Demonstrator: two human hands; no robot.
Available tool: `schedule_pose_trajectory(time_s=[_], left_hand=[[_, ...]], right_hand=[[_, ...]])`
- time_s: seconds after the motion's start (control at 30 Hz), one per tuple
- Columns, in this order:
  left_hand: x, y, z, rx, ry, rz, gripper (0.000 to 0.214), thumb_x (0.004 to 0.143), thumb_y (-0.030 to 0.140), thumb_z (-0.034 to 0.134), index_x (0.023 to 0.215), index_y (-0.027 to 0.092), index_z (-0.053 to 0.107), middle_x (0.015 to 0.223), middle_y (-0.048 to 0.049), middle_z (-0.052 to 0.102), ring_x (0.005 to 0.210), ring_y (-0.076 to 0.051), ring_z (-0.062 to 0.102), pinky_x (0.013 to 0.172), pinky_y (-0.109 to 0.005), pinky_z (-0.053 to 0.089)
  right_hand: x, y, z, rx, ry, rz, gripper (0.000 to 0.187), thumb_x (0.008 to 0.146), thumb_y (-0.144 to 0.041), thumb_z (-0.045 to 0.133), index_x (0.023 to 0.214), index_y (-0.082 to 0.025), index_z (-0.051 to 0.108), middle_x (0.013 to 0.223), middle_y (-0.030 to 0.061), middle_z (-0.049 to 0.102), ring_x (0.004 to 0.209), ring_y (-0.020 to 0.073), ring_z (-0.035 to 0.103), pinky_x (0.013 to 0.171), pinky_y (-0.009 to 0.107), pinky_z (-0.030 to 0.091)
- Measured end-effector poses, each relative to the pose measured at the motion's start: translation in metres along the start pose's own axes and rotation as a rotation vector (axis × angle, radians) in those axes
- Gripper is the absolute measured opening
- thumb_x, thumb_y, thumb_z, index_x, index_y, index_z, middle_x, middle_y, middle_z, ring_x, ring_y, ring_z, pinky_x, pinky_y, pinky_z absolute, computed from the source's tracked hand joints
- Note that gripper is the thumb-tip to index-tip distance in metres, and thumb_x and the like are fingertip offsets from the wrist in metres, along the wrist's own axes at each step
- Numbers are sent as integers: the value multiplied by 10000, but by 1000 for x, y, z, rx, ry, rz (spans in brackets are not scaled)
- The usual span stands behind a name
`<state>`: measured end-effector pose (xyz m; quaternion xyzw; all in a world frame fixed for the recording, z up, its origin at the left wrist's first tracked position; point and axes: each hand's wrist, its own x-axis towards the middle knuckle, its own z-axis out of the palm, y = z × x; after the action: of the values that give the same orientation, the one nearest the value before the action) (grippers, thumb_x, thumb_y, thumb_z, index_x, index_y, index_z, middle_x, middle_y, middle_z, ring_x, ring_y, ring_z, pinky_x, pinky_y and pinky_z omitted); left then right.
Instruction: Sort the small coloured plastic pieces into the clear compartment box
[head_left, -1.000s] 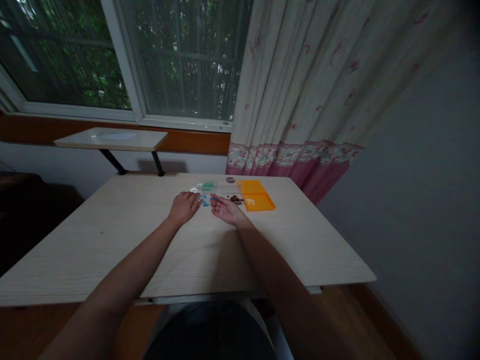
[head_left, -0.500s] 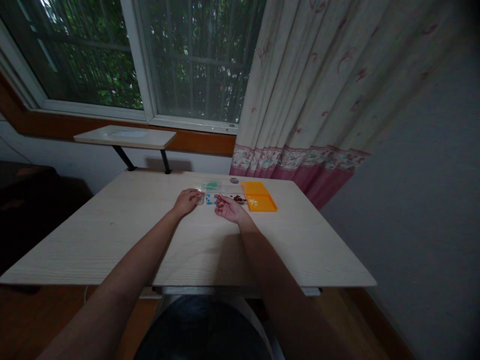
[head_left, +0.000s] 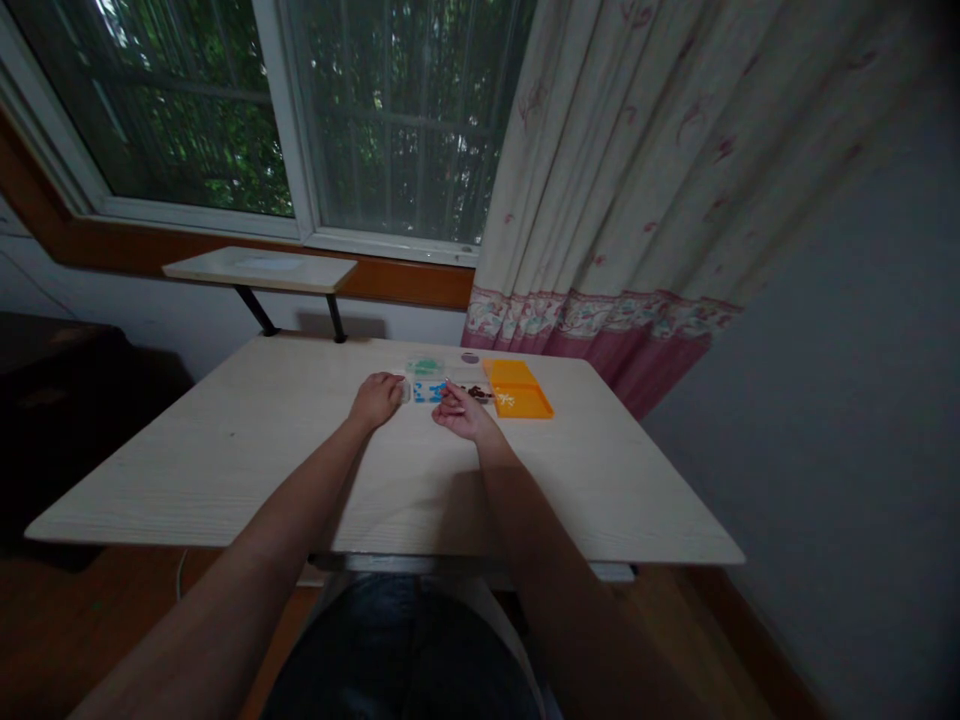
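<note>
From the head camera, both hands have drawn slightly nearer the clear bead box (head_left: 429,388) than half a second ago. The left hand (head_left: 377,399) rests curled against its edge; the right hand (head_left: 461,411) seems pinched, its contents too small to tell. An orange tray (head_left: 517,400) lies beside.

Dim room, daylight only from the white-framed glass window (head_left: 300,120) at top left. Pale wooden surface (head_left: 225,450) catches soft light; floor and corners go dark. Heavy wide-angle stretch and vignetting at edges; small items grainy, soft.
</note>
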<state>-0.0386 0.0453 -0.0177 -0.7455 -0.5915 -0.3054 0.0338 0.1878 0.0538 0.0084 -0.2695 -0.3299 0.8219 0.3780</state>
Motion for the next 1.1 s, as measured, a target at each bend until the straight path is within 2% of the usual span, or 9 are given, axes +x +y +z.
schedule_pose_trajectory(time_s=[0.1, 0.2, 0.37, 0.5, 0.63, 0.7, 0.77, 0.93, 1.1], left_hand=[[-4, 9, -7, 30, 31, 23, 397, 920, 250, 411, 1259, 159, 598, 1176, -143, 623, 1159, -269, 522, 1056, -437, 371], [-7, 17, -16, 75, 84, 73, 488, 877, 177, 447, 1362, 183, 502, 1234, -142, 589, 1194, -273, 496, 1055, -444, 370], [-5, 32, -22, 113, 131, 194, 507, 920, 237, 437, 1427, 220, 432, 1420, -129, 476, 1334, -283, 393, 1143, -492, 252], [5, 41, -19, 167, 106, 301, 516, 949, 317, 412, 1457, 228, 394, 1543, -100, 336, 1421, -276, 292, 1198, -506, 125], [23, 44, -18, 178, 125, 275, 548, 948, 347, 417, 1481, 234, 352, 1589, -85, 244, 1461, -277, 220, 1206, -521, 67], [36, 44, -20, 190, 146, 256, 573, 943, 345, 426, 1492, 208, 332, 1592, -109, 227, 1460, -295, 217, 1200, -533, 60], [51, 45, -22, 237, 125, 268, 608, 928, 338, 455, 1497, 173, 319, 1571, -148, 266, 1441, -317, 254, 1194, -544, 62], [79, 49, -20, 422, -24, 336, 657, 876, 305, 526, 1480, 126, 339, 1372, -169, 533, 1320, -311, 420, 1188, -534, 106], [84, 49, -13, 489, -65, 379, 457, 864, 221, 514, 1311, 125, 534, 1125, -152, 664, 1175, -296, 518, 1171, -559, 150]], right_hand=[[-2, 0, 0, 55, 8, 4, 326, 861, -392, 672, 660, -184, 523, 377, -146, 287, 344, 25, 199, 648, 229, 485], [-3, 0, 1, 60, -8, 5, 340, 889, -395, 630, 643, -189, 521, 351, -143, 273, 343, 34, 175, 646, 229, 481], [-2, 1, -1, 71, -54, 5, 364, 920, -388, 574, 618, -189, 527, 322, -134, 258, 343, 45, 153, 648, 224, 467], [1, 2, -3, 67, -45, 7, 365, 908, -403, 584, 616, -196, 513, 325, -134, 259, 350, 51, 149, 633, 217, 452], [3, 2, -4, 60, -47, 12, 369, 916, -419, 576, 630, -196, 506, 325, -136, 254, 349, 50, 140, 606, 212, 441], [3, 2, -4, 55, -51, 13, 373, 922, -430, 566, 640, -193, 510, 325, -137, 255, 346, 47, 140, 600, 210, 437], [2, 1, -4, 54, -54, 15, 374, 924, -436, 565, 646, -192, 514, 325, -137, 256, 343, 46, 145, 599, 210, 438], [3, 1, -4, 79, -71, 41, 389, 934, -430, 554, 632, -192, 500, 327, -139, 248, 335, 45, 149, 585, 206, 437], [6, 1, -8, 118, -83, 63, 402, 969, -422, 493, 643, -188, 523, 326, -133, 251, 334, 45, 152, 573, 210, 440]])
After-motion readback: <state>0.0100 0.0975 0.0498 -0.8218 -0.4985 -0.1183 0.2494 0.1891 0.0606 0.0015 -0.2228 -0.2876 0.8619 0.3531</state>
